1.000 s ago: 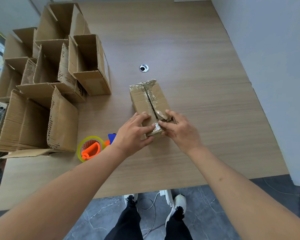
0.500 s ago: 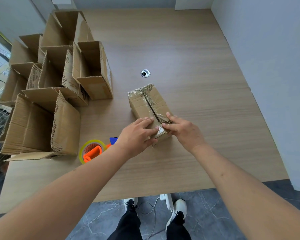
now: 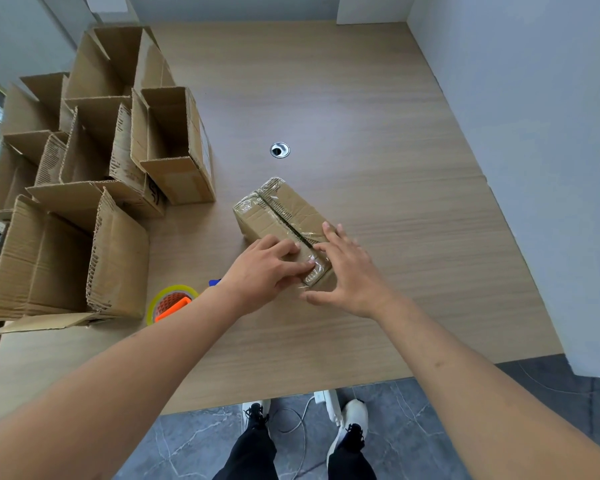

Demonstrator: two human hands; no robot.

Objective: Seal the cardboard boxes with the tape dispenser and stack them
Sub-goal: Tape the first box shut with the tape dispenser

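Taped box [image 3: 280,210] on the tabletop [image 3: 378,126], long axis running from the person's near right to the far left. Left hand [image 3: 262,271] presses flat fingers on the tape at the near end; right hand [image 3: 349,271], fingers spread, rests against the near right corner. The tape dispenser [image 3: 171,302] lies just left of the left wrist, nearer that hand. Open boxes [image 3: 94,188] stand far left.

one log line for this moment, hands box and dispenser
left hand: pressing tape on box end | right hand: open, on taped box | tape dispenser: idle on table | open boxes: unsealed, left
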